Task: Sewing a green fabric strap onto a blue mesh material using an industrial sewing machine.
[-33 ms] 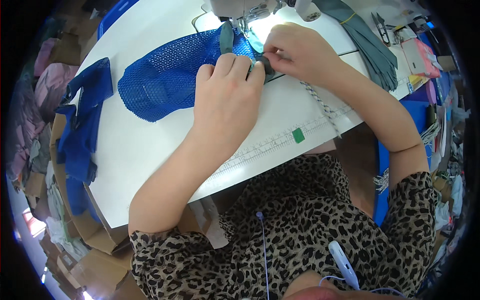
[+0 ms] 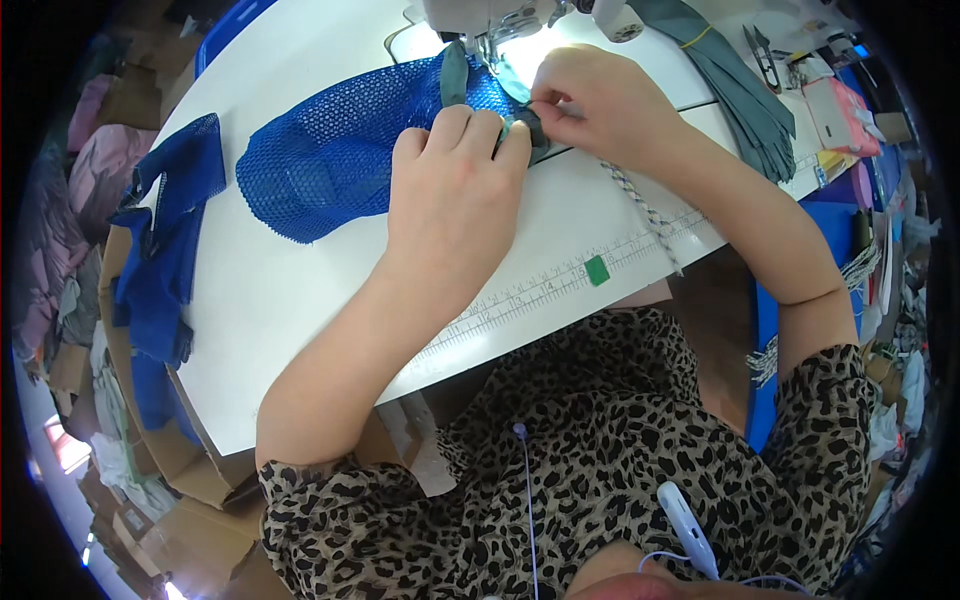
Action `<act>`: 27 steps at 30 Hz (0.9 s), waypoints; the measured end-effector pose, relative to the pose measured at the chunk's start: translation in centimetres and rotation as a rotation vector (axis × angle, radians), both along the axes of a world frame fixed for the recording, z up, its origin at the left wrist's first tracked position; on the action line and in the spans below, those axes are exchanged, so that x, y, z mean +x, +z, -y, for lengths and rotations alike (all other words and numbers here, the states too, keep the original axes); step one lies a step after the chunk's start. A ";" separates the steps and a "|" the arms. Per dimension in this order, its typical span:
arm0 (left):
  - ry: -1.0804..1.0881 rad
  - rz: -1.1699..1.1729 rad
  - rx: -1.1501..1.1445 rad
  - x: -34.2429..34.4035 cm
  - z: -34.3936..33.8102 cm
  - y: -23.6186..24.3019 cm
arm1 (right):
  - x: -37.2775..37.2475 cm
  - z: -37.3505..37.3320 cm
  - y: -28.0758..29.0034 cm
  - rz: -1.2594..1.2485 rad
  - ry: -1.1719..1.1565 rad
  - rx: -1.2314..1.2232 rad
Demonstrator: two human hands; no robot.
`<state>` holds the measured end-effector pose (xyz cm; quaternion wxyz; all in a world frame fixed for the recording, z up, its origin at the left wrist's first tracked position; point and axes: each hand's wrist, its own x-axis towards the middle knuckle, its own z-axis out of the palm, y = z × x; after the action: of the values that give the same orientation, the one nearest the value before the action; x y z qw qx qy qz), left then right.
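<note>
Your big white table [image 2: 300, 300] fills most of the view, and a ruler strip [image 2: 560, 285] runs along its near edge with a small green tab [image 2: 597, 270] on it. At about 12 o'clock stands the sewing machine [image 2: 490, 15], with its light shining on the table. The blue mesh piece [image 2: 330, 160] lies flat from 10 o'clock toward 12 o'clock, and its right end sits just under the machine's needle. A grey-green strip [image 2: 455, 75] lies on that end of the mesh. Your left hand [image 2: 455, 190] lies flat with its fingers pressing down on the mesh edge and the strip. Your right hand [image 2: 590, 105] is at 1 o'clock, touching the left one, and it pinches the strip with its fingertips. A striped cord [image 2: 645, 215] trails from your hands toward 3 o'clock. More grey-green strips [image 2: 745, 100] lie in a bundle at 2 o'clock, and more blue mesh [image 2: 165, 230] hangs off the table at 9 o'clock. The strip looks only just started on the mesh, so most of the sewing seems left to do.
</note>
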<state>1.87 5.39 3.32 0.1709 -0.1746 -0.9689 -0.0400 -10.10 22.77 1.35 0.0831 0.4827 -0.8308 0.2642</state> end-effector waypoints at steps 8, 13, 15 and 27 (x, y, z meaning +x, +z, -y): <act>0.029 0.011 0.012 0.1 -0.2 -0.1 | 0.2 -0.1 0.1 0.329 -0.142 -0.014; -0.031 -0.140 0.113 -0.5 0.5 -1.1 | -0.1 0.0 0.2 0.564 -0.156 -0.110; -0.026 -0.133 0.125 -0.5 0.5 -1.1 | -0.3 -0.1 0.2 0.546 -0.109 -0.039; -0.056 -0.089 0.078 -0.4 0.3 -0.7 | -0.3 -0.2 0.6 0.542 -0.089 -0.085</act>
<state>1.46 5.07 2.58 0.2192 -0.1967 -0.9527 -0.0746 -10.43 23.00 2.00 -0.1102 0.3534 -0.8313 0.4145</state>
